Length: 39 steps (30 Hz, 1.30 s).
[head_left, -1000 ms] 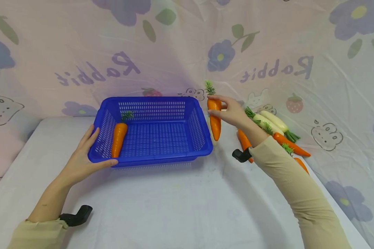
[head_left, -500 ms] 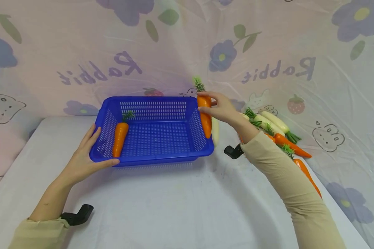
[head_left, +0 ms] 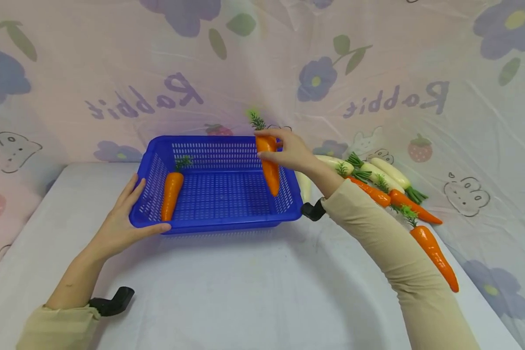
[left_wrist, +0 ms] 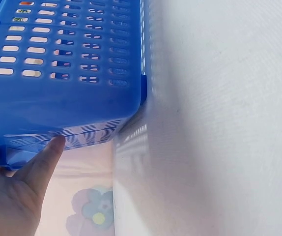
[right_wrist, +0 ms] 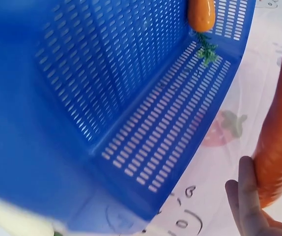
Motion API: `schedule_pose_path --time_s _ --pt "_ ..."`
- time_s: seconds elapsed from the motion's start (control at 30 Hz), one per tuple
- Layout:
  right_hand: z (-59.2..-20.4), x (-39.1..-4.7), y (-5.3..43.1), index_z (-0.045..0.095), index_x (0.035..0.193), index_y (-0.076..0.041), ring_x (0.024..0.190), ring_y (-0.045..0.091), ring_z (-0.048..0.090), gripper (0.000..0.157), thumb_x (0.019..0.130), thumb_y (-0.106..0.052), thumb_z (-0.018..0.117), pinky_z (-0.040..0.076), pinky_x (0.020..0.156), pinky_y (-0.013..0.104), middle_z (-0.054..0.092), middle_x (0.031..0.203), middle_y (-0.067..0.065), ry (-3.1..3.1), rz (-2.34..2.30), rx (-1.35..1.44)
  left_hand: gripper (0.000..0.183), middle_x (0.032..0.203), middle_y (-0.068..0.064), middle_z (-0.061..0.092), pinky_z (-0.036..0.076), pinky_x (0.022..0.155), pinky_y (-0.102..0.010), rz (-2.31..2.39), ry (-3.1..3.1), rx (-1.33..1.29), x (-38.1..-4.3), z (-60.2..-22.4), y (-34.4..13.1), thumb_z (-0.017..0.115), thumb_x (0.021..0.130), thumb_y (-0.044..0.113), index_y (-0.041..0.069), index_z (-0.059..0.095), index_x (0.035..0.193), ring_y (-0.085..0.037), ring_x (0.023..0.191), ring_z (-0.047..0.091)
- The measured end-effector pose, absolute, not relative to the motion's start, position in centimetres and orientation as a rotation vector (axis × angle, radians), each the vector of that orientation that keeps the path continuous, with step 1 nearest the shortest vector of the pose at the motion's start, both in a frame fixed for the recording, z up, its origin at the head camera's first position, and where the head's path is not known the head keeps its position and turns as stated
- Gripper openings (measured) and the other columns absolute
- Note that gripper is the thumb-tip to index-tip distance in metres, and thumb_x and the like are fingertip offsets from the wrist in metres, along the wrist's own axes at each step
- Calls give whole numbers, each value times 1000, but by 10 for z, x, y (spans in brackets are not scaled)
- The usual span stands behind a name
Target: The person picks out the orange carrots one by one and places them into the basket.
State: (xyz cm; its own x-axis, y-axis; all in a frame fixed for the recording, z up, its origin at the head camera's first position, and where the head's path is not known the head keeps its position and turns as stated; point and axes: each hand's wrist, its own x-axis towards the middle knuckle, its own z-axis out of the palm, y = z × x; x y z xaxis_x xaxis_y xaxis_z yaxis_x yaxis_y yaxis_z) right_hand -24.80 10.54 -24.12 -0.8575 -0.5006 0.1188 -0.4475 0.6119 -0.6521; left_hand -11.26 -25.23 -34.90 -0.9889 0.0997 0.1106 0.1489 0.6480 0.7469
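My right hand (head_left: pixel 288 149) pinches an orange carrot (head_left: pixel 270 167) between thumb and fingers just below its green top. The carrot hangs tip down over the right end of a blue plastic basket (head_left: pixel 220 225); the right wrist view shows the carrot (right_wrist: pixel 278 128) beside the basket's rim. My left hand (head_left: pixel 118 223) rests spread round the basket's front left corner, thumb along the front rim and fingers at the left side. In the left wrist view, a straight finger of the left hand (left_wrist: pixel 23 191) touches the outer wall. Another carrot (head_left: pixel 172 194) lies inside the basket, at its left.
On the right of the white table (head_left: pixel 245 291) lie several white radishes (head_left: pixel 389 172) and carrots, one carrot (head_left: pixel 435 257) near the table's right edge. A pale radish (head_left: pixel 304 185) lies right beside the basket. A printed curtain (head_left: pixel 253 73) hangs behind.
My right hand has carried the carrot leftward, from right of the basket to over its right end. My left hand has stayed on the basket's corner.
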Motion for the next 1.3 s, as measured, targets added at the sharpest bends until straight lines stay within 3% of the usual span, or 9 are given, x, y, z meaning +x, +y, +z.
schedule_pose_path --time_s 0.17,0.43,0.83,1.3 --pt "-243 -250 90 53 138 -16 120 29 50 52 88 -22 66 50 97 44 55 133 11 2738 -1061 -831 112 162 0 -12 10 101 -80 -1277 -2789 -214 -113 -350 -253 80 76 36 18 3 156 -45 146 -3" --pt "-246 -253 74 53 138 -14 122 27 50 52 88 -20 65 47 101 43 54 136 11 2714 -1054 -893 112 162 0 -11 10 101 -79 -1279 -2785 -222 -114 -349 -252 80 76 36 18 4 156 -45 146 -3" --pt "-258 -263 50 55 136 -15 106 25 53 49 89 -21 66 54 86 35 55 131 11 2681 -977 -927 113 162 -3 -11 9 102 -79 -1288 -2790 -223 -116 -350 -253 81 75 35 17 4 156 -45 146 -4" --pt "-275 -276 24 53 138 -16 107 25 54 50 90 -23 65 52 89 34 54 129 12 2602 -900 -959 113 162 -1 -12 8 102 -79 -1304 -2782 -226 -115 -352 -253 81 75 36 18 3 156 -44 146 -5"
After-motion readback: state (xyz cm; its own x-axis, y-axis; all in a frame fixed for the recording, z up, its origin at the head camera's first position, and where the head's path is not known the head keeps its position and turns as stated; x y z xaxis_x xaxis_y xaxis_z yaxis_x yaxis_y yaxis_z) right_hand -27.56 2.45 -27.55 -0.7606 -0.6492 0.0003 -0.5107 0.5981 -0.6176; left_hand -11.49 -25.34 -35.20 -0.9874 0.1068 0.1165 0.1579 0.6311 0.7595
